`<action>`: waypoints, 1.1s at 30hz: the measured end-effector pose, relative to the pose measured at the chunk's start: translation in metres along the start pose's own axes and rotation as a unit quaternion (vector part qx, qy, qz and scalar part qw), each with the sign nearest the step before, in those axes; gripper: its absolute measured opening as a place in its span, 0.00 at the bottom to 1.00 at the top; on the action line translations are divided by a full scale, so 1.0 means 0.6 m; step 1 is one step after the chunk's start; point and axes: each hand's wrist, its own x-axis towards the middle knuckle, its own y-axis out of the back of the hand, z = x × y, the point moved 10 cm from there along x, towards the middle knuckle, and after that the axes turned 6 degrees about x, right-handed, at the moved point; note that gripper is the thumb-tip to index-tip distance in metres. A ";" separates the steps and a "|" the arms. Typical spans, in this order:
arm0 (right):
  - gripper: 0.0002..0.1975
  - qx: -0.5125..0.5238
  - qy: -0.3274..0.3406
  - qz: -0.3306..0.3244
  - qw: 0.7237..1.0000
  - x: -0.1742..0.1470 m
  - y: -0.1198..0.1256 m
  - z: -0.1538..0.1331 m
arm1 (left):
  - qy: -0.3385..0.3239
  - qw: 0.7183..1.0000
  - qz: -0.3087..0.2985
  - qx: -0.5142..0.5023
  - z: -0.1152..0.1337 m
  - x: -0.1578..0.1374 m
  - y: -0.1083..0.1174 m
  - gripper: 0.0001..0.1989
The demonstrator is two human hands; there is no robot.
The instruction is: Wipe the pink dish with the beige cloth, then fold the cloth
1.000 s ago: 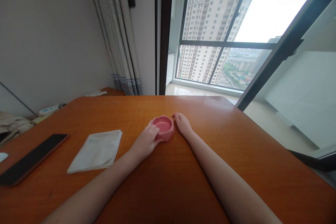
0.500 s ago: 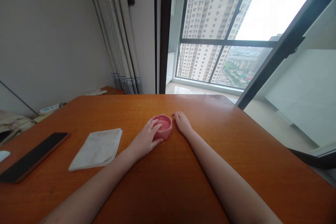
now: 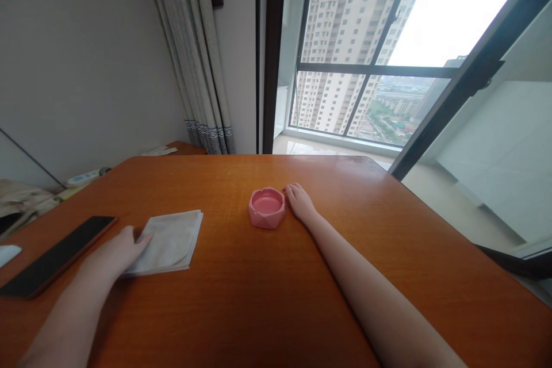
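A pink, faceted ashtray (image 3: 267,219) with a round hollow stands upright near the middle of the table. My right hand (image 3: 301,202) rests on the tabletop just right of it, its fingers loosely curled in and nothing visible in them. At the left, my left hand (image 3: 117,250) grips the left edge of a folded white cloth (image 3: 175,238). The thumb lies over the top of the cloth, and the other fingers are mostly hidden behind the hand.
A long dark flat board (image 3: 56,256) lies on the wooden table (image 3: 267,310) left of the cloth. Part of a white object (image 3: 7,253) shows at the left edge. Beyond the table stand a grey curtain (image 3: 190,57) and a window frame (image 3: 366,70).
My left hand has let go of the ashtray and moved left to the cloth. The cloth's near edge has shifted slightly. The right hand has stayed in place.
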 end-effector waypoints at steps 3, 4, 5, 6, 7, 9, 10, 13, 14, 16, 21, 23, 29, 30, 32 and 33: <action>0.20 0.017 -0.001 0.009 1.000 -0.001 0.004 0.004 | 0.017 0.997 -0.034 0.072 0.006 -0.003 -0.021 0.18; 0.19 0.026 -0.003 0.013 1.000 -0.001 0.007 0.005 | 0.003 0.996 -0.038 0.078 0.025 -0.006 -0.019 0.16; 0.19 0.037 -0.007 0.017 0.999 -0.001 0.010 0.005 | -0.015 0.997 -0.036 0.073 0.051 -0.009 -0.011 0.15; 0.18 0.045 -0.013 0.023 0.999 0.000 0.014 0.003 | -0.037 0.997 -0.030 0.063 0.082 -0.013 0.001 0.14; 0.16 0.052 -0.017 0.033 0.998 0.001 0.021 -0.003 | -0.053 0.997 -0.032 0.042 0.114 -0.018 0.012 0.14; 0.13 0.075 -0.017 0.050 0.996 0.002 0.036 -0.031 | -0.098 0.994 -0.056 -0.007 0.191 -0.032 0.029 0.14; 0.12 0.099 -0.011 0.049 0.994 0.002 0.042 -0.054 | -0.129 0.989 -0.062 -0.045 0.234 -0.040 0.038 0.14; 0.28 0.251 0.005 -0.089 0.964 -0.006 0.018 -0.146 | -0.228 0.945 -0.162 -0.172 0.365 -0.071 0.033 0.15; 0.34 0.302 0.002 -0.167 0.939 -0.017 0.000 -0.180 | -0.248 0.924 -0.202 -0.211 0.403 -0.082 0.026 0.16; 0.38 0.358 -0.032 -0.293 0.886 -0.046 -0.027 -0.226 | -0.264 0.893 -0.241 -0.272 0.463 -0.091 0.016 0.17; 0.15 0.388 -0.139 -0.327 0.851 -0.068 -0.023 -0.229 | -0.262 0.887 -0.130 -0.357 0.529 -0.074 0.003 0.18; 0.12 0.358 -0.143 -0.216 0.897 -0.042 0.020 -0.209 | -0.217 0.891 -0.031 -0.398 0.509 -0.063 -0.011 0.15; 0.09 0.025 0.044 0.040 0.998 -0.016 0.126 -0.253 | -0.214 0.920 -0.019 -0.328 0.473 -0.071 -0.147 0.17; 0.09 -0.024 0.073 -0.004 0.997 -0.022 0.101 -0.263 | -0.228 0.917 -0.037 -0.325 0.473 -0.073 -0.165 0.18; 0.09 -0.106 0.102 -0.121 0.982 -0.041 0.033 -0.263 | -0.232 0.911 -0.072 -0.333 0.471 -0.074 -0.190 0.20; 0.09 -0.143 0.106 -0.172 0.969 -0.053 0.000 -0.256 | -0.221 0.909 -0.088 -0.341 0.469 -0.074 -0.198 0.20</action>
